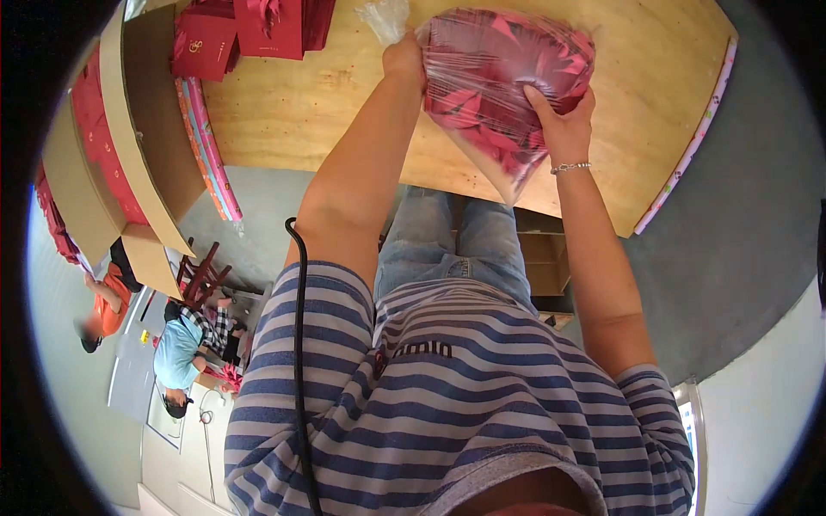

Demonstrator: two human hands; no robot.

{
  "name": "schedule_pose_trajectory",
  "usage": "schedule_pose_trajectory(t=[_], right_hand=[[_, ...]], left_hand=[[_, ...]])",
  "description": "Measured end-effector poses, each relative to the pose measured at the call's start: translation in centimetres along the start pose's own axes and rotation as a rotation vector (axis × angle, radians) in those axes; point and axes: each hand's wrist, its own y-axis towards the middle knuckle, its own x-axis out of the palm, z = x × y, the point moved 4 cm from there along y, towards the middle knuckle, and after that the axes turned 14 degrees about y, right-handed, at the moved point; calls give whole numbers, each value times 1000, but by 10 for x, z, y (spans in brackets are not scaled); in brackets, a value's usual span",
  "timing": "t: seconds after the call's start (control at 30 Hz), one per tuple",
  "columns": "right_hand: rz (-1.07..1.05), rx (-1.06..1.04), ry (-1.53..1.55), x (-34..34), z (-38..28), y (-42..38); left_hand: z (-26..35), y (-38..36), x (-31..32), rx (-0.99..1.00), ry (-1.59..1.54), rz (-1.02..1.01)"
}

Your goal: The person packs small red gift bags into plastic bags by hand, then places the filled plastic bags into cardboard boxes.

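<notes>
A clear plastic bag filled with dark red and pink items is held over the wooden table. My left hand is closed around the gathered neck of the bag, at its left side, with loose plastic sticking out above the fist. On the bag's lower right side, my right hand grips it, thumb on the front and the other fingers partly hidden behind. A pointed, unfilled corner of the bag hangs toward me near the table's edge.
Red paper bags stand at the table's upper left. Beside them is an open cardboard box with red contents. Patterned strips line the table's side edges. Two people, in orange and light blue, are at the far left near a wooden stool.
</notes>
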Motion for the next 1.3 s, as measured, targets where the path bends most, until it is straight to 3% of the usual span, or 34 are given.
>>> schedule_pose_trajectory(t=[0.13, 0.47, 0.57, 0.63, 0.83, 0.93, 1.1, 1.3], right_hand=[[54, -100, -196, 4, 3, 2], [46, -90, -149, 4, 0, 1], [40, -61, -382, 3, -4, 3], [-31, -364, -379, 9, -23, 3], [52, -241, -553, 29, -23, 4], [96, -134, -669, 36, -24, 2], [68, -130, -662, 35, -21, 4], [74, -147, -759, 38, -21, 1]], left_hand=[[-4, 7, -2, 37, 69, 19], [-6, 6, 0, 11, 5, 2], [-1, -2, 0, 1, 3, -2], [-1, -1, 0, -3, 5, -6], [-4, 3, -1, -29, 26, 2], [-12, 18, -2, -18, 215, 11], [-3, 1, 2, -21, 18, -15], [4, -8, -3, -11, 132, 43]])
